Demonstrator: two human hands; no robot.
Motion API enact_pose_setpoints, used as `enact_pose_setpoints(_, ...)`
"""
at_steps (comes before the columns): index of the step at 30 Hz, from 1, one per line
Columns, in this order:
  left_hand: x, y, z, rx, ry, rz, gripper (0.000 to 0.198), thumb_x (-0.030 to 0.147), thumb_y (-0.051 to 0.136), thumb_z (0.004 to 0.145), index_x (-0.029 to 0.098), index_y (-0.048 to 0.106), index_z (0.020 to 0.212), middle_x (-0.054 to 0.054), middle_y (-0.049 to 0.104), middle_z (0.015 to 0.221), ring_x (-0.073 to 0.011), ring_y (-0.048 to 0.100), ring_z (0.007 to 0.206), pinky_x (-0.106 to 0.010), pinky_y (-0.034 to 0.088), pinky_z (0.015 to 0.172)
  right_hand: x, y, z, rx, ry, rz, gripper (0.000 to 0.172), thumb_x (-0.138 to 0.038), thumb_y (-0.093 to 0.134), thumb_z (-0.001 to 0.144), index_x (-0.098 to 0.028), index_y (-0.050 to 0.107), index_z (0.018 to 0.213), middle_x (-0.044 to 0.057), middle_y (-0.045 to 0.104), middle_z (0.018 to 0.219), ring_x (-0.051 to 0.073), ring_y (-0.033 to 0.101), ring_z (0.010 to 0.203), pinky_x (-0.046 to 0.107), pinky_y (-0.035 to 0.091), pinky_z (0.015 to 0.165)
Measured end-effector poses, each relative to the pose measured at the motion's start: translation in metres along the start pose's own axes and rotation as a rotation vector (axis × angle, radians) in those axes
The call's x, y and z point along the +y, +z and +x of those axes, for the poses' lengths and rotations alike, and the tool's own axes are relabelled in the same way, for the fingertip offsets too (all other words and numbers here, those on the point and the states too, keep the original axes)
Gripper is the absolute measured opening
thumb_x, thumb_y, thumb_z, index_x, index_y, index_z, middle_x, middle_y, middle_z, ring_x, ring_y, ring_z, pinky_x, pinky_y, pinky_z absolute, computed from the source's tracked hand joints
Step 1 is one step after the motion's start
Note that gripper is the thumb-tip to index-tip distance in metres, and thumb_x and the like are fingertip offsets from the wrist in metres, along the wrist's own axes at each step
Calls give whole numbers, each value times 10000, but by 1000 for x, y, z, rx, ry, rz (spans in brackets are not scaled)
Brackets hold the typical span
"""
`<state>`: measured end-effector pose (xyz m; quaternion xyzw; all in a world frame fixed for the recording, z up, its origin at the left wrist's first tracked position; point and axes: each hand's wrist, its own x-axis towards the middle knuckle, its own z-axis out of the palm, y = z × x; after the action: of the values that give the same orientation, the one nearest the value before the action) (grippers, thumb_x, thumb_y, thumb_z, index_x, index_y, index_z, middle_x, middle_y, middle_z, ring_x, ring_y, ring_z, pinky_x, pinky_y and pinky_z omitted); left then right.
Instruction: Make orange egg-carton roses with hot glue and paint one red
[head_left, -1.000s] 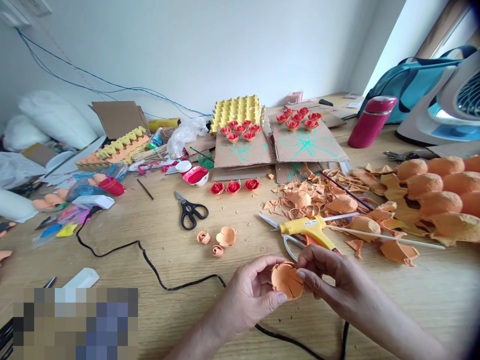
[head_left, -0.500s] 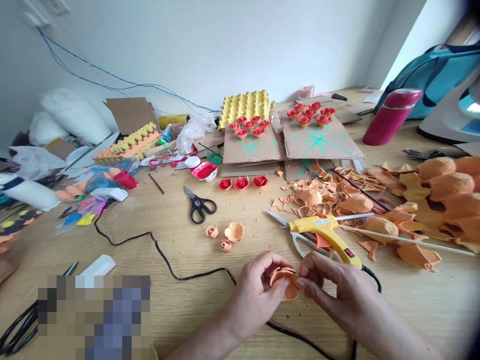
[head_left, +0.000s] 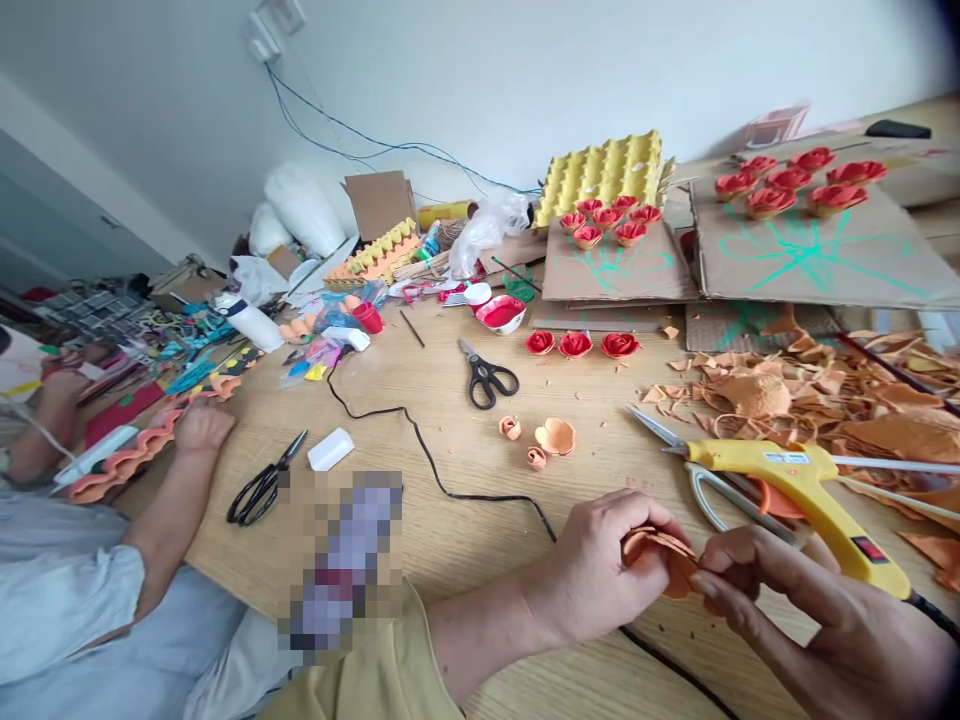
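My left hand [head_left: 600, 575] and my right hand [head_left: 795, 610] both pinch an orange paper flower [head_left: 664, 558] low over the wooden table [head_left: 450, 440]. The left fingers wrap its left side; the right thumb and forefinger press its right petals. Just behind my right hand lies a yellow glue gun [head_left: 802, 490] across orange-handled scissors [head_left: 720, 480]. Three small orange petal pieces [head_left: 541, 440] lie on the table ahead of my left hand.
Black scissors [head_left: 487, 378], three red paper roses [head_left: 574, 344], a bowl of red paint [head_left: 501, 313], orange egg-carton scraps [head_left: 795, 390] and cardboard sheets with red roses [head_left: 802, 250] fill the far side. A black cord [head_left: 420, 450] crosses the table. Another person's arm [head_left: 165, 500] rests at left beside scissors [head_left: 262, 488].
My view has swung left and nearer, bringing another person into sight at the left. Both hands keep hold of the orange flower, now folded tighter between the fingers.
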<state>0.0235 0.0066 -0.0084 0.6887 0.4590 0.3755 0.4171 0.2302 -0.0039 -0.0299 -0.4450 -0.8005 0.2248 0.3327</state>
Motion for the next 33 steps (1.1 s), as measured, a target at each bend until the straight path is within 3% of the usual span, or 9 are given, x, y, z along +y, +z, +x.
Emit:
enact_pose_setpoints(9,-2,1,-2,-12,68,56,264,17,611,792,176,718,973,-61,745,914,-211,705,858,-333,579,871,7,3,-5,5,36,-29,215,-527,588,988,-318,642,978,-18,677,690,166,674,551,252,556,541)
enact_pose_setpoints(17,-2,1,0,-23,93,35,224,14,615,811,180,719,922,-47,745,889,-201,707,870,-295,562,850,-5,-2,6,73,-66,13,147,-468,623,999,-324,630,973,-51,692,672,129,672,494,201,539,496)
enact_pose_setpoints(21,2,-2,2,14,11,28,241,-1,596,785,178,711,898,-26,715,863,-175,672,812,-272,533,796,-18,-8,17,84,-34,77,120,-371,625,1001,-303,646,905,-36,735,687,140,710,539,203,560,532)
enact_pose_setpoints(26,4,-4,5,7,-163,-84,278,0,534,803,169,717,925,-3,714,804,-146,657,740,-238,513,729,-20,-11,19,115,51,37,48,-303,608,981,-295,656,980,-39,676,639,153,657,509,240,556,533)
enact_pose_setpoints(29,3,-4,5,-11,-183,-156,253,43,528,857,155,727,965,-30,754,862,-160,688,780,-236,525,725,-20,-9,17,100,76,72,54,-294,591,990,-295,642,969,-31,696,680,151,658,545,240,566,562)
enact_pose_setpoints(33,2,-5,4,-21,-161,-144,251,93,525,910,140,744,1023,-61,794,914,-177,721,829,-242,541,757,-21,-9,16,-15,110,123,82,-308,571,1005,-283,649,1006,14,761,798,180,716,673,271,601,641)
